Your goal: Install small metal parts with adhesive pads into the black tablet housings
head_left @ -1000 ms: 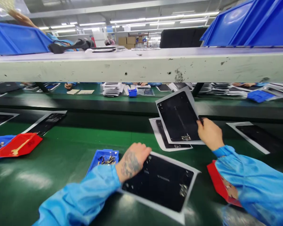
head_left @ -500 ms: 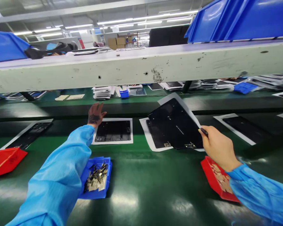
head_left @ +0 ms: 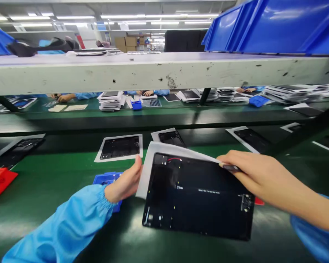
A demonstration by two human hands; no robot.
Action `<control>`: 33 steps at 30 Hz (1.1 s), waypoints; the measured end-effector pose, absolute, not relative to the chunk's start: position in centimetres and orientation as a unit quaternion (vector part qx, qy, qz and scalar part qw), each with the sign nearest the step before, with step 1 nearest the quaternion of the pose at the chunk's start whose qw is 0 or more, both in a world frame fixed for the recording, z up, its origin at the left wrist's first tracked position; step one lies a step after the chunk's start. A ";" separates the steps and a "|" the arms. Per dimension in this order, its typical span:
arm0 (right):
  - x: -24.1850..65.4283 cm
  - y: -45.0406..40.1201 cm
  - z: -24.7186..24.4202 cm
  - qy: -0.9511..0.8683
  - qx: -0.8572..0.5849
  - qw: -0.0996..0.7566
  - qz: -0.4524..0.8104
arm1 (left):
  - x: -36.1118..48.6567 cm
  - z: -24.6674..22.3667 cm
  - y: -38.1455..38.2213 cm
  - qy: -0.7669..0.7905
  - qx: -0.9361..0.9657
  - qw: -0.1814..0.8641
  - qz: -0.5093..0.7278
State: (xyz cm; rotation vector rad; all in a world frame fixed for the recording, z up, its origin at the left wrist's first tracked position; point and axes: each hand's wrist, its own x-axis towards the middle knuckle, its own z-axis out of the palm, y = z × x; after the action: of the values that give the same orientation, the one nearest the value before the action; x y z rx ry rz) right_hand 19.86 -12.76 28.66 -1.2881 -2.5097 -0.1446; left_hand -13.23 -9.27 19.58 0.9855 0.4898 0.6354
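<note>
My right hand (head_left: 252, 170) grips the upper right edge of a black tablet panel (head_left: 208, 212) and the white sheet (head_left: 150, 160) behind it. A dark pen-like tool (head_left: 231, 168) also sits in its fingers. The panel is held tilted above the green bench, with small parts showing along its edges. At the sheet's left edge is my left hand (head_left: 126, 182), thumb raised and apart, fingertips partly hidden behind the sheet. Whether it touches the sheet is unclear. Behind my left hand stands a blue tray (head_left: 106, 178), mostly covered.
More black panels on white sheets lie on the green surface (head_left: 57, 201), one panel (head_left: 120, 147) just beyond my left hand. A red bin (head_left: 1, 180) is at left. A white shelf beam (head_left: 137, 78) crosses ahead; co-workers' hands (head_left: 65, 97) and paper stacks (head_left: 111, 101) show beneath.
My right hand has lifted the panel and sheet off another panel and brought them closer, toward the middle. My left hand has drawn back from the left panel to the sheet's edge.
</note>
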 end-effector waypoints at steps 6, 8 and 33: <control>19.4 -10.7 25.6 -0.869 -0.485 0.008 0.093 | -15.0 16.3 -17.1 0.251 0.331 0.868 0.271; 18.2 -10.1 23.3 -0.867 -0.475 -0.057 0.137 | -14.7 14.3 -19.8 0.268 0.295 0.878 0.266; 11.0 -10.5 5.8 -0.864 -0.459 0.053 0.199 | -25.1 10.0 -16.8 0.727 0.637 0.171 0.190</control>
State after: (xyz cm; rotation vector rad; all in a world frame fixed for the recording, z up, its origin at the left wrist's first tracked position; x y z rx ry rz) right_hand 11.03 -10.47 5.84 -1.3955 -2.6276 0.6064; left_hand -25.12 -16.81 10.00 1.8101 2.0632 0.5406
